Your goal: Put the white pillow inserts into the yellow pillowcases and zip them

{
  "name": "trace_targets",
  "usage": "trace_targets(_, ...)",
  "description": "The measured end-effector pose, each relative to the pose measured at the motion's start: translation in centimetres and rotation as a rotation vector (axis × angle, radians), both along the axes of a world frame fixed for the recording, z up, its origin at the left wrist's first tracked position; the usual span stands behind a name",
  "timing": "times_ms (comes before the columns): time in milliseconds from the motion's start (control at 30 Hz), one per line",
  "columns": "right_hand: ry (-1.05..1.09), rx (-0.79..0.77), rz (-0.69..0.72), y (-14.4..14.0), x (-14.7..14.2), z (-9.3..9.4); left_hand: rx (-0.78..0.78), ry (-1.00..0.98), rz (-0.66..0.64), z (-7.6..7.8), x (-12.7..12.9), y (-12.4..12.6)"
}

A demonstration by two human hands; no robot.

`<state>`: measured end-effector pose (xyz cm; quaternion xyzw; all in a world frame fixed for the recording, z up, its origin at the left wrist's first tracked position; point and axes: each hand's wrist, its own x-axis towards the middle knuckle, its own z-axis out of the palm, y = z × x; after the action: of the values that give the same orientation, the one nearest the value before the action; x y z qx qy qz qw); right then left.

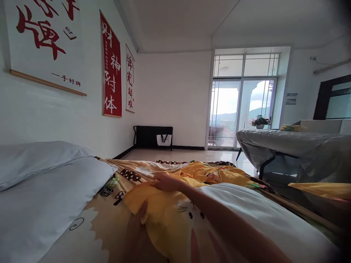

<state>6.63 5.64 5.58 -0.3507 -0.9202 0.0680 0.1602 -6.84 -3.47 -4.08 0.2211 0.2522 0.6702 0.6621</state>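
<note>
A yellow pillowcase (161, 219) printed with a white rabbit face lies in front of me on the bed. My right hand (166, 181) reaches across it from the lower right, fingers closed on its far edge near the corner. Lower down, my left hand (137, 223) grips the near left edge, thumb lying on top; its other fingers are hidden. A white pillow (246, 201) extends to the right from beside the pillowcase. My right forearm covers part of where the two meet, so I cannot tell how far the pillow sits inside.
Two white pillows (55, 190) are stacked on the left against the wall. A patterned bedsheet (109, 219) spreads beneath everything, with rumpled yellow fabric (216, 171) at the far edge. To the right stands a table (285, 137) under a plastic cover.
</note>
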Motion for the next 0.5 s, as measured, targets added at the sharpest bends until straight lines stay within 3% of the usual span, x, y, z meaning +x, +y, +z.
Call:
trace_targets(233,-0.066,0.079,-0.035,1.0,0.1,1.5,-0.056,0.005,-0.091,1.9,0.2,-2.3)
trace_targets(333,-0.102,0.332,-0.107,-1.0,-0.1,1.5,-0.071,-0.002,-0.123,1.5,-0.5,-1.8)
trace_targets(400,-0.13,0.495,-0.16,-3.6,0.1,0.4,-0.073,-0.001,-0.095,1.0,-1.1,-1.0)
trace_targets(500,-0.278,0.505,-0.109,-8.8,0.9,-3.4,-0.09,0.012,-0.017,0.0,-1.8,0.2)
